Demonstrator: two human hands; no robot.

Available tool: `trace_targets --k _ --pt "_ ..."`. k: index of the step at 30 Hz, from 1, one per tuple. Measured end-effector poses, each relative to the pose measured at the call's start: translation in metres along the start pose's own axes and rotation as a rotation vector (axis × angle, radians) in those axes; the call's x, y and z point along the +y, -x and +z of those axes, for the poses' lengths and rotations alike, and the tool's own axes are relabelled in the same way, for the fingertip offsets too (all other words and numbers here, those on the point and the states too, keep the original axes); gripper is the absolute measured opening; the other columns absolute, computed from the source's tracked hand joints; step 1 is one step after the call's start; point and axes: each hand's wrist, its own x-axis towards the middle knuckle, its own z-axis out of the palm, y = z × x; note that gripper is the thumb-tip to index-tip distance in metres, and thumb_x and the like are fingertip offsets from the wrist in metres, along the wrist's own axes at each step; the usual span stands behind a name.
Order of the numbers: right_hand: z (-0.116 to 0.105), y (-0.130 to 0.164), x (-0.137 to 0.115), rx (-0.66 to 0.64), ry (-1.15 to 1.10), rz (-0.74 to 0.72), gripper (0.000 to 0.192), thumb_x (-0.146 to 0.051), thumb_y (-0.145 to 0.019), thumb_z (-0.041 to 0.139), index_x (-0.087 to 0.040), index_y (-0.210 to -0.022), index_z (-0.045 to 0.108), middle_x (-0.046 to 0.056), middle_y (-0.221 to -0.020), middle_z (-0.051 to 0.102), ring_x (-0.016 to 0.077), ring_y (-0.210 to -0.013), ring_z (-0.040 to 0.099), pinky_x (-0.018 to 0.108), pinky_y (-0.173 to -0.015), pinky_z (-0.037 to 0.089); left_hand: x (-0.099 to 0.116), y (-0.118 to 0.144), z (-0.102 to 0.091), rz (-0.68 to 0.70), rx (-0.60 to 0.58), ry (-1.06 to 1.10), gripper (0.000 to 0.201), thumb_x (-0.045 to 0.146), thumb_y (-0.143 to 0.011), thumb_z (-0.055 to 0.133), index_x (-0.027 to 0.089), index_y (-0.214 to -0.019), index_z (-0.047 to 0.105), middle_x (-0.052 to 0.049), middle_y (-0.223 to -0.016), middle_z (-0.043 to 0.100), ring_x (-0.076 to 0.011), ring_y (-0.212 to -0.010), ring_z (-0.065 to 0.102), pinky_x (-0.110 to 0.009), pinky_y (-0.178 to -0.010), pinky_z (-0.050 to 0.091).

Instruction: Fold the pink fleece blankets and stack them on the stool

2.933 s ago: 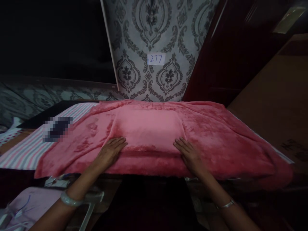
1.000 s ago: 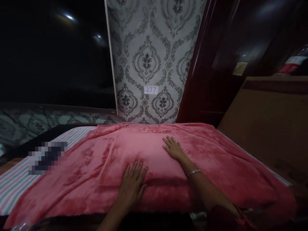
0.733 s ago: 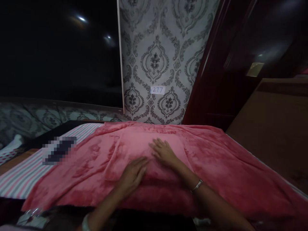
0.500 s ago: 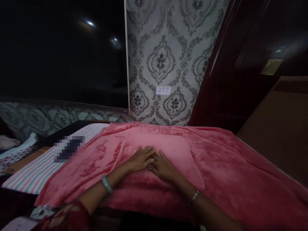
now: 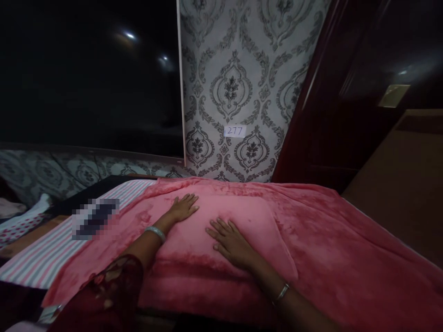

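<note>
A pink plush blanket (image 5: 339, 249) is spread over the surface in front of me. On its middle lies a smoother, lighter pink piece of cloth (image 5: 249, 210) with rounded corners; whether it is a separate piece or a folded part of the blanket I cannot tell. My left hand (image 5: 183, 208) rests flat near its upper left part, fingers apart. Lower and further right, my right hand (image 5: 232, 242) lies palm down on the same cloth with its fingers spread. Neither hand holds anything.
Striped cloth (image 5: 38, 258) sticks out at the left under the blanket, with a dark blurred-out object (image 5: 97, 219) on it. A large television (image 5: 90, 83) hangs behind. At the right stand a dark red door (image 5: 339, 101) and a brown panel (image 5: 401, 184). A paper marked 277 (image 5: 235, 131) is on the wallpaper.
My hands were together at the cloth's middle and are now apart. The left hand has moved to the left and away from me; the right has shifted slightly right and nearer.
</note>
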Motion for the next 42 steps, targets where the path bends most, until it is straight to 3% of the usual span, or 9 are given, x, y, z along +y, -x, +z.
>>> trace_targets --k 4,7,10,15,22,27,31,36,42 --pt "-0.005 -0.003 0.002 -0.015 -0.032 -0.013 0.057 -0.053 -0.103 0.032 -0.032 -0.156 0.029 0.002 -0.165 0.018 0.0245 -0.154 0.010 0.055 -0.122 0.010 0.020 -0.003 -0.008 -0.040 0.019 -0.026 0.062 0.050 -0.096 0.034 0.019 -0.151 0.039 -0.020 -0.160 0.031 -0.0333 -0.150 0.024 -0.068 -0.115 0.012" --pt "-0.019 -0.018 0.006 -0.005 -0.062 -0.004 0.056 -0.048 -0.099 0.045 -0.028 -0.151 0.041 0.006 -0.159 0.036 0.0247 -0.148 0.029 0.050 -0.120 0.022 0.042 -0.008 -0.011 0.001 0.035 -0.024 0.063 0.051 -0.097 0.031 0.020 -0.152 0.037 -0.018 -0.161 0.030 -0.0309 -0.150 0.025 -0.062 -0.117 0.015" --pt "-0.038 -0.037 0.014 0.109 -0.003 0.151 0.048 -0.033 -0.099 0.044 -0.023 -0.145 0.050 0.010 -0.148 0.053 0.0228 -0.138 0.046 0.047 -0.118 0.024 0.062 -0.014 -0.007 0.055 0.036 -0.010 0.061 0.049 -0.098 0.029 0.022 -0.153 0.036 -0.015 -0.161 0.030 -0.0288 -0.150 0.026 -0.059 -0.117 0.020" --pt "-0.041 -0.044 0.046 0.131 0.146 0.369 0.053 -0.042 -0.100 0.042 -0.026 -0.151 0.042 0.008 -0.161 0.032 0.0318 -0.149 0.024 0.064 -0.117 0.010 0.078 -0.013 0.015 0.079 0.120 -0.016 0.057 0.041 -0.099 0.029 0.023 -0.154 0.034 -0.012 -0.162 0.030 -0.0288 -0.150 0.024 -0.061 -0.119 0.016" --pt "-0.016 -0.038 0.071 0.197 0.164 0.434 0.057 -0.050 -0.101 0.037 -0.029 -0.154 0.036 0.007 -0.164 0.025 0.0313 -0.151 0.018 0.062 -0.118 0.007 0.081 -0.007 0.029 0.070 0.181 -0.033 0.057 0.038 -0.101 0.028 0.020 -0.155 0.033 -0.011 -0.162 0.030 -0.0276 -0.151 0.024 -0.058 -0.121 0.012" --pt "-0.023 -0.037 0.071 0.164 0.163 0.441 0.057 -0.050 -0.101 0.036 -0.028 -0.154 0.036 0.007 -0.164 0.026 0.0316 -0.151 0.020 0.062 -0.118 0.009 0.079 -0.007 0.023 0.033 0.167 -0.046 0.059 0.043 -0.101 0.030 0.019 -0.155 0.033 -0.010 -0.162 0.030 -0.0269 -0.151 0.024 -0.056 -0.122 0.013" --pt "-0.033 -0.017 0.084 0.164 0.192 0.621 0.057 -0.052 -0.102 0.033 -0.028 -0.153 0.039 0.008 -0.163 0.028 0.0315 -0.151 0.020 0.063 -0.117 0.011 0.056 -0.001 0.016 -0.115 0.169 -0.057 0.065 0.049 -0.099 0.031 0.015 -0.154 0.034 -0.016 -0.162 0.029 -0.0348 -0.150 0.022 -0.069 -0.116 0.010" --pt "-0.033 0.009 0.103 0.179 0.129 0.819 0.059 -0.056 -0.101 0.028 -0.033 -0.156 0.031 0.004 -0.166 0.020 0.0355 -0.150 0.017 0.064 -0.111 0.029 0.033 0.008 0.013 -0.331 0.112 0.053 0.070 0.057 -0.096 0.026 0.023 -0.157 0.026 -0.007 -0.167 0.017 -0.0414 -0.148 0.023 -0.066 -0.110 0.033" --pt "-0.026 0.010 0.113 0.233 0.061 0.762 0.060 -0.053 -0.101 0.032 -0.029 -0.156 0.032 0.007 -0.166 0.019 0.0353 -0.151 0.014 0.059 -0.115 0.027 0.029 0.006 0.016 -0.277 0.122 0.113 0.071 0.054 -0.096 0.028 0.018 -0.158 0.026 -0.010 -0.166 0.016 -0.0447 -0.142 0.034 -0.058 -0.110 0.035"
